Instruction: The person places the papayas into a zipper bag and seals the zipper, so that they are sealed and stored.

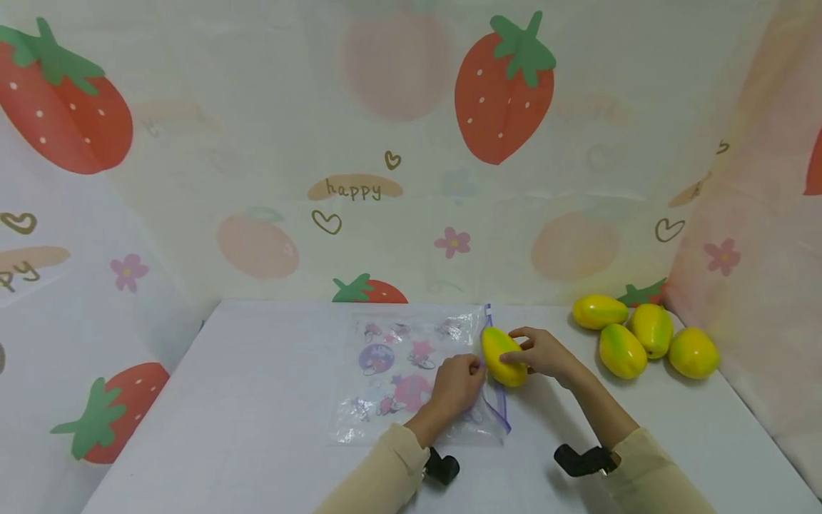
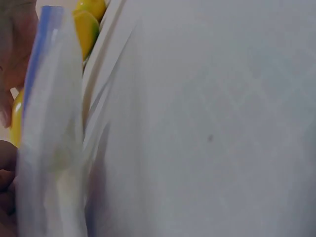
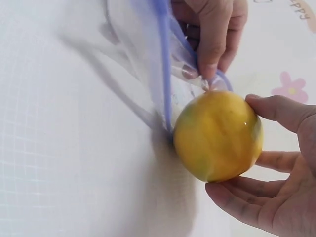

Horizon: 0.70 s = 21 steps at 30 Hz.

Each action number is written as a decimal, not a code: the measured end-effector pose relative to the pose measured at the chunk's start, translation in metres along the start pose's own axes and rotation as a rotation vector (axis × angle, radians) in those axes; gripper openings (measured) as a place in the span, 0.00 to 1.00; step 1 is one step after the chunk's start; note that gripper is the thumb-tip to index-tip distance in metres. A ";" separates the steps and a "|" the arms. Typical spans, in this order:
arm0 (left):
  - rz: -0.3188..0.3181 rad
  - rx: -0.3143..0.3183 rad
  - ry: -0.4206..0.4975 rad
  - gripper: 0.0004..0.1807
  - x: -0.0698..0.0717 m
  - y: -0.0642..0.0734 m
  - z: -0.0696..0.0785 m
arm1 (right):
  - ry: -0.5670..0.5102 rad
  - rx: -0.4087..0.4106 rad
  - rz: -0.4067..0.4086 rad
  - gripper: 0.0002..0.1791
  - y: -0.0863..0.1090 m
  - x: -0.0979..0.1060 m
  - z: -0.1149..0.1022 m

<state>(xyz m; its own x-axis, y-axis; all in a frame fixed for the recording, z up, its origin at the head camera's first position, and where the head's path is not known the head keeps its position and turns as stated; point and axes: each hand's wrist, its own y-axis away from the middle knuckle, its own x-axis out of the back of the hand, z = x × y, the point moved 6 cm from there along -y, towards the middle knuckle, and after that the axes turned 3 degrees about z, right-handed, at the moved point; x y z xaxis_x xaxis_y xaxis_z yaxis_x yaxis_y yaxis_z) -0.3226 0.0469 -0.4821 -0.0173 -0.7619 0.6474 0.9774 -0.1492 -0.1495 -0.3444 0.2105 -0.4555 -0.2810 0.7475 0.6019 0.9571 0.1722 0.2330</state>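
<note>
A clear zip bag (image 1: pixel 354 389) with pink and purple prints lies on the white table, its purple-edged mouth facing right. My left hand (image 1: pixel 454 385) pinches the bag's upper lip; in the right wrist view that hand's thumb and fingers (image 3: pixel 213 52) hold the plastic up, so the mouth gapes. At this opening, my right hand (image 1: pixel 544 351) holds a yellow-green mango (image 1: pixel 497 351) between thumb and fingertips. The mango's (image 3: pixel 217 138) near end fills the right wrist view beside the purple edge. In the left wrist view, the raised bag side (image 2: pixel 54 128) hides most of the mango.
Several more mangoes (image 1: pixel 623 351) sit grouped at the table's back right. A strawberry-print cloth (image 1: pixel 411 243) hangs behind the table and along both sides. Each wrist carries a black camera mount (image 1: pixel 581 460).
</note>
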 end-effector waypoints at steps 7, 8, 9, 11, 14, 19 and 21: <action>0.011 -0.092 0.004 0.08 0.009 0.000 0.008 | -0.020 -0.026 -0.020 0.38 -0.004 -0.003 0.000; 0.008 -0.108 0.004 0.08 0.010 0.000 0.010 | -0.023 -0.030 -0.021 0.38 -0.005 -0.004 0.000; 0.005 -0.123 0.006 0.08 0.010 0.000 0.011 | -0.027 -0.034 -0.019 0.37 -0.006 -0.004 0.000; 0.003 -0.144 0.010 0.09 0.011 0.000 0.013 | -0.038 -0.036 -0.010 0.37 -0.010 -0.004 0.000; 0.003 -0.163 0.024 0.10 0.012 0.001 0.014 | -0.077 -0.040 0.021 0.37 -0.014 -0.004 0.000; 0.006 -0.183 0.057 0.09 0.013 0.002 0.015 | -0.182 -0.013 0.089 0.37 -0.018 -0.007 -0.002; 0.015 -0.181 0.062 0.09 0.013 0.002 0.014 | -0.228 0.007 0.115 0.37 -0.020 -0.009 -0.002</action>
<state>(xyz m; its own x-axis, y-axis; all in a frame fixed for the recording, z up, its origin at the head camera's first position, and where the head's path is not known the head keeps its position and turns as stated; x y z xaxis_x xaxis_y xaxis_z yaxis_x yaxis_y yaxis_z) -0.3181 0.0455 -0.4635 -0.0216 -0.8012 0.5980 0.9239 -0.2445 -0.2943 -0.3609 0.1988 -0.4638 -0.1483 0.8875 0.4362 0.9825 0.0820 0.1672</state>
